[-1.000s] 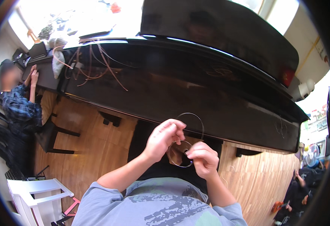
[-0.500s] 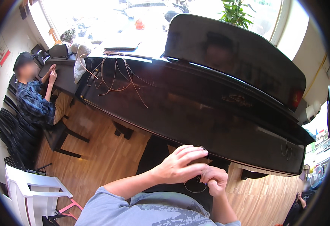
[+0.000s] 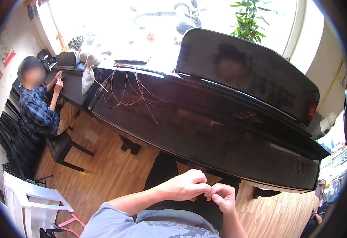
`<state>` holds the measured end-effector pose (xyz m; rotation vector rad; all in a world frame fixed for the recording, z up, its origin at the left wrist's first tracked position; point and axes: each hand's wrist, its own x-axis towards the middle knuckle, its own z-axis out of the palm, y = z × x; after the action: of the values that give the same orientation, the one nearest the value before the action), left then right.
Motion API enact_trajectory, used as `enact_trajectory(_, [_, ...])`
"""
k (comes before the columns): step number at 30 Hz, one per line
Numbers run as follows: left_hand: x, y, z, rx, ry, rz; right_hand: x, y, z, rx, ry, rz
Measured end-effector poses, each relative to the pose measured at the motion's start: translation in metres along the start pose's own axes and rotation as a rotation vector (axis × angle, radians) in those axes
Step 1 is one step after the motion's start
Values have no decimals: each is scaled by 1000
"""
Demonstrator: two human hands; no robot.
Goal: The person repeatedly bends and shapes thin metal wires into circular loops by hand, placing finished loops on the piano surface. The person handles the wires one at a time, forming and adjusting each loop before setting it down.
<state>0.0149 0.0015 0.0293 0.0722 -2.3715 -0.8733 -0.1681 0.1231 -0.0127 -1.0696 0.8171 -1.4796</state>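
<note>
My left hand (image 3: 188, 185) and my right hand (image 3: 223, 196) meet at the fingertips above my lap. Both are closed in a pinch, the left with its fingers curled under. Between them is a thin wire, too fine to make out now, though its loop shows half a second earlier. Just beyond my hands stretches a black piano (image 3: 209, 131). Several thin coppery wires (image 3: 136, 89) lie loosely tangled on its left part. A small loop of thin wire (image 3: 299, 166) rests near its right end.
A person in a plaid shirt (image 3: 39, 109) sits at the left on a black chair (image 3: 64, 148). A grey cloth (image 3: 88, 75) lies at the piano's far left corner. A white chair-like frame (image 3: 31, 198) stands at the lower left. Wooden floor (image 3: 98, 146) shows below the piano.
My left hand's outstretched fingers have curled into a pinch and moved down toward my right hand. The right fingers have shifted slightly. The wire loop below them no longer shows.
</note>
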Motion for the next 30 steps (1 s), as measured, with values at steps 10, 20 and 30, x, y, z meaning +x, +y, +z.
enact_trajectory(10, [-3, 1, -2, -35, 41, -51, 0, 2, 2, -88, 247, 149])
enact_trajectory(20, [-17, -16, -6, -445, 503, -330, 10, -25, 4, -785, 302, -100])
enact_trajectory(30, [-35, -29, -11, -1506, -7, -101, 4, -55, -19, -746, 302, -265])
